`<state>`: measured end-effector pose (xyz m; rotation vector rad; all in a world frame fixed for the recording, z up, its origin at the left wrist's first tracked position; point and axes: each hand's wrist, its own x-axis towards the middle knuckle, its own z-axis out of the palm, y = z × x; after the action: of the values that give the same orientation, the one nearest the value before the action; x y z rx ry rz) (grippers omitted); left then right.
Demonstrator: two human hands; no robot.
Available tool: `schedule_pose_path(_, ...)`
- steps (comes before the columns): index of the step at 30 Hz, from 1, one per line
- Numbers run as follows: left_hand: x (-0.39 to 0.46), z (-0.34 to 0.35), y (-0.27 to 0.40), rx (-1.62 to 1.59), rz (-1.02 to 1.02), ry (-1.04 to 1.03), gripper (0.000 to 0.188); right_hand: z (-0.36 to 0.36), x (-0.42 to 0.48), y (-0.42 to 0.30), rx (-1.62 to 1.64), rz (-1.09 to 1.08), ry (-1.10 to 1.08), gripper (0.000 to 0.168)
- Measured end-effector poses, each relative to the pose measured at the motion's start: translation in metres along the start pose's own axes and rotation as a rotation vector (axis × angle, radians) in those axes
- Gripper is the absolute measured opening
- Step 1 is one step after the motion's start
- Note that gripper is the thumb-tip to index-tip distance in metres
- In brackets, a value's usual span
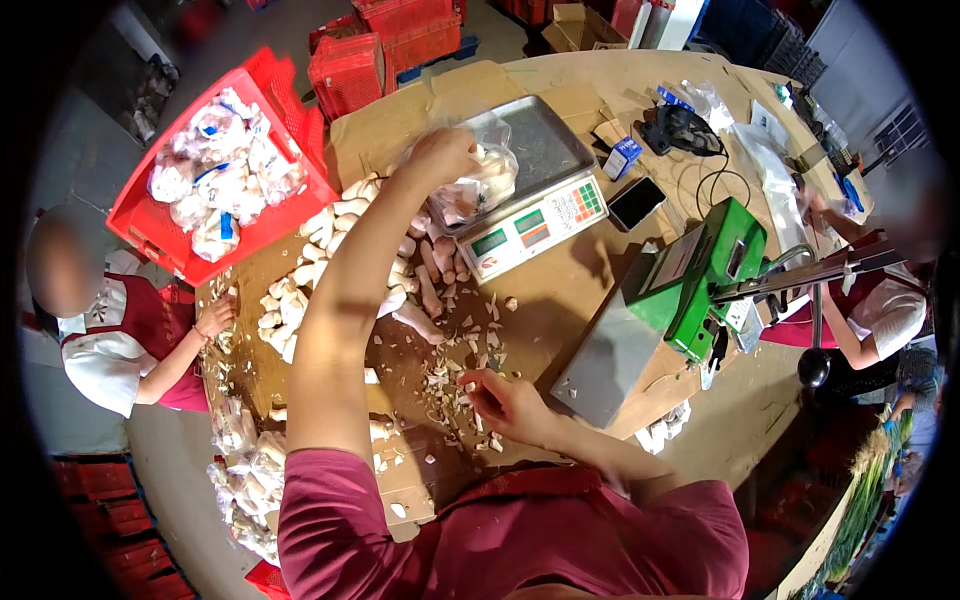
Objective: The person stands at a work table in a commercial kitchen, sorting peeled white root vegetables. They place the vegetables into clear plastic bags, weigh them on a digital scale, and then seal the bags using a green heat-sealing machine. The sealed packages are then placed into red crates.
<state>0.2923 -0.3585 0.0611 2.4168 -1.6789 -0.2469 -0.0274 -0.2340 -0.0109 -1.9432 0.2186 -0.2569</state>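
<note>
My left hand [448,154] is at the mouth of a clear plastic bag [480,184], its fingers curled on the film. Pale mushrooms show inside the bag, which rests on the metal pan [536,139] of a digital scale [536,229]. My right hand [517,409] hovers low over pale mushroom trimmings [450,386], fingers bent. A small whitish spot shows at its fingertips; whether it is a mushroom bit or a nail is unclear. Thick-stemmed mushrooms [285,307] lie heaped on the cardboard-covered table [536,330], partly hidden behind my left forearm.
A red crate [300,176] of bagged mushrooms [225,176] stands at the left. Beside the scale lies a smartphone [636,204]. A green bench machine [701,281] with a lever [806,277] is at the right. Co-workers [142,345] stand at both sides; more bags [251,480] sit lower left.
</note>
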Motion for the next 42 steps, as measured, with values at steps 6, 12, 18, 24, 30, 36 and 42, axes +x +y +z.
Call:
schedule_pose_path(6, -0.022, 0.001, -0.018, -0.331, 0.087, 0.749, 0.040, -0.045, 0.011, 0.025, -0.090, 0.051, 0.397, 0.036)
schedule_pose_path(12, -0.074, -0.022, -0.007, -0.308, -0.297, 0.607, 0.032, -0.135, 0.149, 0.001, -0.512, -0.049, 0.905, 0.074)
schedule_pose_path(18, -0.074, 0.015, -0.048, -0.341, -0.317, 0.513, 0.027, -0.174, 0.254, 0.018, -0.774, 0.336, 0.559, 0.038)
schedule_pose_path(24, -0.158, -0.062, -0.026, -0.587, -0.309, 0.779, 0.018, -0.147, 0.201, -0.003, -0.444, 0.014, 0.643, 0.014)
schedule_pose_path(30, -0.219, -0.039, -0.034, -0.367, -0.214, 0.610, 0.043, -0.117, 0.142, -0.052, -0.139, -0.042, 0.550, 0.017)
schedule_pose_path(36, -0.253, 0.024, 0.009, -0.970, -0.438, 0.124, 0.079, -0.093, 0.063, -0.106, 0.206, 0.042, 0.298, 0.019)
schedule_pose_path(42, -0.306, 0.079, 0.043, -1.559, -0.519, -0.348, 0.036, -0.052, -0.034, -0.115, 0.403, 0.159, 0.151, 0.021)
